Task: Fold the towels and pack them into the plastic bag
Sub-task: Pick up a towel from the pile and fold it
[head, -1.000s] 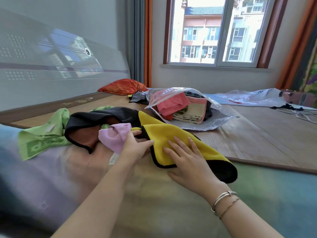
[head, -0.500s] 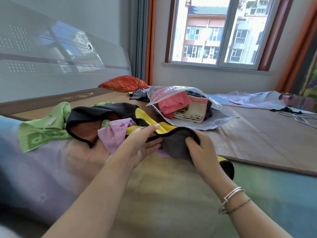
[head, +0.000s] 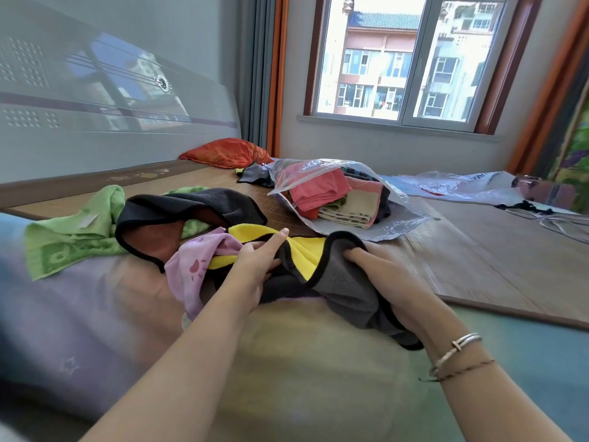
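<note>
A yellow towel with a grey back and black edging [head: 341, 279] lies bunched on the bed in front of me. My left hand [head: 255, 266] grips its left part, thumb on the black hem. My right hand [head: 382, 275] grips its right part, fingers curled into the grey side. A lilac towel [head: 194, 266] sits under my left wrist. Behind it lie a black and rust towel [head: 165, 224] and a green towel [head: 70, 237]. The clear plastic bag [head: 401, 224] lies open further back, holding folded pink and beige towels [head: 322, 193].
A wooden mat [head: 497, 256] covers the bed on the right. An orange pillow [head: 226, 153] lies by the headboard. Another plastic bag [head: 462, 186] and cables [head: 554, 221] lie at the far right under the window.
The yellow towel lay flat under my hands; both hands have gathered it up, turning its grey side outward on the right. My right hand has drawn the right end closer to me.
</note>
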